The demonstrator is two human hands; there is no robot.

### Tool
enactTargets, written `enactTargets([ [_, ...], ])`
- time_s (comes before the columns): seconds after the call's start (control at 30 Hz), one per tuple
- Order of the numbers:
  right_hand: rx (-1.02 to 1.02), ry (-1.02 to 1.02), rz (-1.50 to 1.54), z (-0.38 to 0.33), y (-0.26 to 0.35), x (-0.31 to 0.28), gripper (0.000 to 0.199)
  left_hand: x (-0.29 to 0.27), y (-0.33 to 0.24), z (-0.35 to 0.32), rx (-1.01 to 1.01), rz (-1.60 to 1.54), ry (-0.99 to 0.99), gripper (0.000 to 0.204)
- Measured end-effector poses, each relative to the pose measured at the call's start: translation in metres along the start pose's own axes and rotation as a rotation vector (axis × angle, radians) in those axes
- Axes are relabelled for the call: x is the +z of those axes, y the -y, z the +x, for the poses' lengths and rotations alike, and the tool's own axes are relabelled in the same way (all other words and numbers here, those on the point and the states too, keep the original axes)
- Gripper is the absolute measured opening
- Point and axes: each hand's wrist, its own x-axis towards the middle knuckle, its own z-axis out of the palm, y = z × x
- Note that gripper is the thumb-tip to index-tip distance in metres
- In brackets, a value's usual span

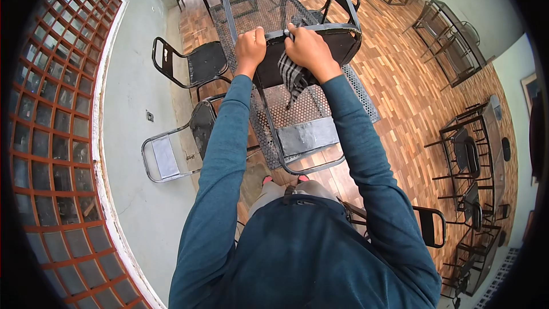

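A black metal chair [337, 46] lies tipped over a perforated metal table [357, 94], with its legs pointing away from me and its grey backrest plate [303, 136] nearest my body. My left hand [250, 46] is closed around the chair's frame bar. My right hand [310, 50] grips a black-and-white checked cloth [293, 74] and presses it against the same bar, a little to the right. The cloth's loose end hangs down over the chair seat.
Two more metal chairs [200, 63] [171, 154] stand on the left beside the pale wall and the glass-block window [51, 109]. Another chair [429, 226] is behind me on the right. Further tables and chairs [474, 154] fill the right side of the parquet floor.
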Motion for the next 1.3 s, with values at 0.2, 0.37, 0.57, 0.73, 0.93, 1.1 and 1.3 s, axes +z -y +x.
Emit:
enactTargets([
  [0.2, -0.026, 0.009, 0.049, 0.008, -0.007, 0.007, 0.046, 0.003, -0.006, 0.001, -0.038, 0.017, 0.034, 0.05],
  [0.37, -0.013, -0.055, 0.107, -0.008, 0.006, 0.014, 0.047, -0.002, -0.002, 0.001, -0.027, 0.022, 0.015, 0.05],
  [0.57, 0.032, 0.038, 0.052, 0.003, 0.008, 0.008, 0.046, -0.002, -0.008, -0.001, -0.052, 0.034, 0.03, 0.049],
  [0.73, 0.002, 0.174, 0.142, 0.011, -0.008, 0.007, 0.061, -0.002, -0.003, 0.001, -0.03, 0.007, 0.036, 0.048],
  [0.93, -0.002, 0.071, 0.182, -0.002, -0.001, -0.011, 0.055, -0.004, -0.007, -0.002, -0.026, 0.043, 0.003, 0.049],
  [1.1, 0.001, -0.067, 0.191, -0.016, 0.013, 0.021, 0.043, -0.003, -0.005, -0.002, -0.042, 0.062, -0.007, 0.049],
  [1.3, -0.031, -0.2, 0.192, -0.027, 0.017, 0.056, 0.051, -0.004, -0.011, -0.002, -0.075, 0.072, 0.003, 0.048],
])
